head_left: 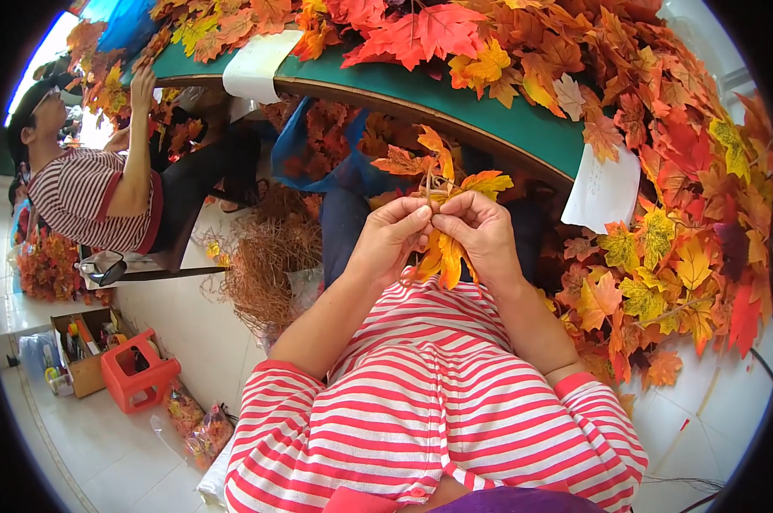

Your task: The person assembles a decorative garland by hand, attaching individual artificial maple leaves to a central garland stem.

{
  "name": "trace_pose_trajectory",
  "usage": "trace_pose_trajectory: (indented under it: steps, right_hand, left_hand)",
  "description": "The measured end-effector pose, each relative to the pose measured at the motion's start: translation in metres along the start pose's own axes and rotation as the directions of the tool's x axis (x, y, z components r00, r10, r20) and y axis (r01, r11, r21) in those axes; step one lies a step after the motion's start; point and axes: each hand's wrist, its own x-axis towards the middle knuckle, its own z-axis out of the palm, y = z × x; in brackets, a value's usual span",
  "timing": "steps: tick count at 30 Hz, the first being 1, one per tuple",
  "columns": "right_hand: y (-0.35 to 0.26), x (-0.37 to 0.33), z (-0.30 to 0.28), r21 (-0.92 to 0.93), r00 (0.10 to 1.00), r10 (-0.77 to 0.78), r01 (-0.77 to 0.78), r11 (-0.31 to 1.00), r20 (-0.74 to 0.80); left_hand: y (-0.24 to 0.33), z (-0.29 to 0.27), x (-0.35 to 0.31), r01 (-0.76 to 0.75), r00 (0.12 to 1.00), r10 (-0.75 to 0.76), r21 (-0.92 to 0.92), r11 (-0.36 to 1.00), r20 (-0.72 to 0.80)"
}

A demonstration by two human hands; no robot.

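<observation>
Close together above my lap, my left hand [395, 235] and my right hand [479, 232] pinch the thin stems of an artificial autumn leaf spray [487, 183]. Its orange and yellow leaves stick out above the fingers and hang below them. Thumbs and forefingers of both hands press together at the middle of the spray, where a thin brown stem loop shows. My fingers partly hide the join, so I cannot make out exactly how the stems cross.
Ahead runs a green-topped table [352, 81], heaped with artificial leaves [651, 248] that spill down the right side. White papers [604, 190] hang over its edge. A bundle of brown stems [271, 256] lies at left, near a red stool [138, 369]. A co-worker [96, 188] sits at far left.
</observation>
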Motion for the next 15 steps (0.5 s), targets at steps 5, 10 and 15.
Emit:
trace_pose_trajectory:
  steps: [5,10,15]
  right_hand:
    - [0.000,0.000,-0.002,0.155,0.994,0.104,-0.106,0.982,0.019]
    - [0.002,0.006,-0.009,0.226,0.991,0.120,-0.129,0.965,0.051]
    - [-0.001,0.020,-0.010,0.166,0.998,0.050,-0.056,0.985,0.041]
  left_hand:
    - [-0.004,-0.006,-0.001,-0.019,1.000,0.017,0.074,0.997,0.019]
    - [-0.004,-0.003,-0.001,-0.074,0.995,0.065,0.129,0.989,0.073]
    - [-0.002,0.009,0.003,0.055,0.998,-0.057,-0.116,0.992,-0.020]
